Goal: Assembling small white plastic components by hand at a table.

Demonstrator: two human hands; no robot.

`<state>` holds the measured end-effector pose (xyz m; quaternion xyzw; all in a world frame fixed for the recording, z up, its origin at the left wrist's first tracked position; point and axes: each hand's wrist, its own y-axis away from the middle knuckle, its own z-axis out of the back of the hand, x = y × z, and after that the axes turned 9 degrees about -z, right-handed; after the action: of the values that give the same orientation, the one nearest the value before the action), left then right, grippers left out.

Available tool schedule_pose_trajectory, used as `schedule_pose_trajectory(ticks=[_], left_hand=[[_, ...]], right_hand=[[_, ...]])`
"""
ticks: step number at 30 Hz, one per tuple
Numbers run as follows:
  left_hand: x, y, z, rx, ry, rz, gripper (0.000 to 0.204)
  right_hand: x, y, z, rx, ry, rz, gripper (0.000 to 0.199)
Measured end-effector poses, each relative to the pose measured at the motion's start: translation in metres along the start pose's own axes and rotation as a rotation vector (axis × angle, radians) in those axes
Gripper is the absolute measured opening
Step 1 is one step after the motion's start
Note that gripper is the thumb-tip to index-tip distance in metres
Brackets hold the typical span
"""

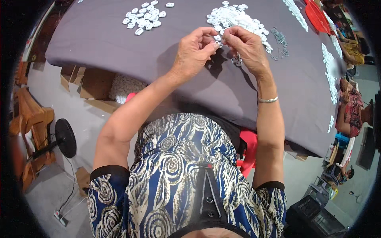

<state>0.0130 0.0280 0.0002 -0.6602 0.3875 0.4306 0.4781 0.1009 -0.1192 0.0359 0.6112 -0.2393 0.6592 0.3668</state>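
While left hand (191,52) pinches white piece (218,45), right hand (248,48) curls close, holding what, cannot tell; slack pinch could lose piece among pile (235,18) at one o'clock.

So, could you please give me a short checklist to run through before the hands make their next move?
1. White piece gripped by the left hand: ok, pinched at its front.
2. Right hand gripping something too: cannot tell, the detail is too small.
3. Large white heap close by: ok, just beyond the hands.
4. Thin grey pieces close by: ok, right of the heap.
5. Smaller white pile separate from the heap: ok, a wide gap lies between.
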Motion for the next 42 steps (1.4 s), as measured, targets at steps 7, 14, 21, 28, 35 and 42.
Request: schedule_pose_trajectory(ticks=[7, 14, 21, 28, 35, 42], left_hand=[[-0.002, 0.003, 0.002, 0.014, 0.002, 0.012, 0.028], [-0.003, 0.003, 0.001, 0.018, -0.017, 0.010, 0.028], [-0.002, 0.002, 0.001, 0.003, -0.014, 0.001, 0.027], [0.000, 0.003, -0.003, -0.090, 0.011, -0.022, 0.022], [0.001, 0.003, -0.001, -0.078, 0.006, -0.011, 0.027], [0.002, 0.004, 0.000, -0.110, -0.016, -0.015, 0.025]], right_hand=[[-0.003, 0.003, -0.005, 0.027, 0.033, -0.005, 0.019], [-0.001, 0.004, -0.006, 0.040, 0.021, -0.018, 0.020], [0.002, 0.004, -0.007, 0.009, 0.096, -0.007, 0.017], [-0.005, 0.002, -0.014, -0.073, 0.236, 0.073, 0.013], [-0.009, 0.002, -0.020, -0.124, 0.304, 0.136, 0.012], [-0.006, 0.002, -0.023, -0.120, 0.346, 0.118, 0.016]])
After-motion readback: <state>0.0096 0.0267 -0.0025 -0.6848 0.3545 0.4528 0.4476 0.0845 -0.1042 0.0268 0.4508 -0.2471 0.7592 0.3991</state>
